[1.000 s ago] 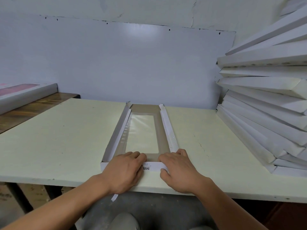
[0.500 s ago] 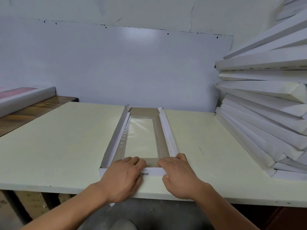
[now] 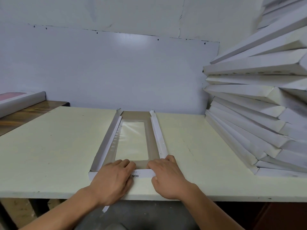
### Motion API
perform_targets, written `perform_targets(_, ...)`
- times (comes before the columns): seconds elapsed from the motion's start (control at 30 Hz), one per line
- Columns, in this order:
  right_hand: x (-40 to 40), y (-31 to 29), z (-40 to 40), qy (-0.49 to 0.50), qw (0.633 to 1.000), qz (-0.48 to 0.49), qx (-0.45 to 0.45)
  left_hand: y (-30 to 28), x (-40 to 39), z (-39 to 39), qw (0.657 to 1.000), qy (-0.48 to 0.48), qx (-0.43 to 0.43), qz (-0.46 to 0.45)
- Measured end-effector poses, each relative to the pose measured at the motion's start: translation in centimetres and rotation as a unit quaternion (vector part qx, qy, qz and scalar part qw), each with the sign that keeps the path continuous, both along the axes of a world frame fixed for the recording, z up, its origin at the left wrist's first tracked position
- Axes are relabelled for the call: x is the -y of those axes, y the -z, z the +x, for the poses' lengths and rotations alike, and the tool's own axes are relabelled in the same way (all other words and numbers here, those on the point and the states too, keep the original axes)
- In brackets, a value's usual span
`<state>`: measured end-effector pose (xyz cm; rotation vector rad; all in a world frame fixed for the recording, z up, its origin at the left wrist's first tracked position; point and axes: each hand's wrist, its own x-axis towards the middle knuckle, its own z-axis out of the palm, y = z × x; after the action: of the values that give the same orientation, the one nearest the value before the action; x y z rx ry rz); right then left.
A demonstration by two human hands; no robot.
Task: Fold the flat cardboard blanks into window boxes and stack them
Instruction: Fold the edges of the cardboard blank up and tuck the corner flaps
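A long half-folded window box [image 3: 150,138] lies on the cream table [image 3: 49,146], running away from me. It shows a brown inside, a clear film window and both white side walls raised. My left hand [image 3: 113,178] and my right hand [image 3: 167,176] sit side by side on its near end flap. The fingers of both hands curl over the flap's top edge into the box, and the thumbs lie on its outer white face. A tall, leaning stack of folded white boxes [image 3: 259,113] fills the right side of the table.
A darker wooden table [image 3: 25,113] adjoins on the left, bearing a white box with a pink window [image 3: 18,100]. A pale wall panel stands right behind the table. A thin white strip [image 3: 105,209] hangs below the table's front edge under my left wrist.
Both hands stay on the near end flap, and the box looks unmoved on the table. Only the view has shifted slightly.
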<state>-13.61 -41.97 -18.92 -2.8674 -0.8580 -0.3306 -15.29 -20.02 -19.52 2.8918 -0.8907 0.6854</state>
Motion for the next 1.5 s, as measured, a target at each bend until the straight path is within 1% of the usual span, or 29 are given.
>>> perform_targets(0.37, -0.1, 0.0, -0.1, 0.006, 1.0, 0.006, -0.001, -0.2, -0.1, 0.0, 1.0, 0.001, -0.011, 0.016)
perform_targets(0.5, -0.2, -0.1, -0.2, 0.011, 1.0, 0.006, -0.006, 0.3, 0.1, 0.6, 0.999, -0.002, -0.037, -0.003)
perform_targets(0.63, -0.2, -0.2, -0.3, 0.02, 1.0, 0.017, -0.017, 0.3, 0.9, 0.8, 0.999, 0.015, -0.037, -0.013)
perform_targets(0.9, 0.0, -0.4, -0.4, 0.009, 0.996, 0.067, -0.053, 0.3, 1.8, 0.9, 0.995, 0.063, -0.059, -0.056)
perform_targets(1.13, 0.3, -0.5, -0.8, 0.001, 0.995, 0.078, -0.066, 0.1, 2.2, 0.4, 0.997, 0.049, -0.061, -0.029)
perform_targets(1.3, 0.2, -0.6, -1.1, 0.009, 0.987, 0.115, -0.114, -0.2, 2.6, -0.3, 0.995, 0.061, -0.067, -0.033)
perform_targets(1.37, 0.6, -1.3, -1.0, -0.015, 0.984, 0.113, -0.14, -0.3, 2.6, -0.6, 0.996, 0.07, -0.053, -0.017)
perform_targets(1.5, 1.7, -3.5, -0.3, -0.06, 0.966, 0.104, -0.23, -0.4, 2.4, -1.0, 0.994, 0.062, -0.088, -0.012)
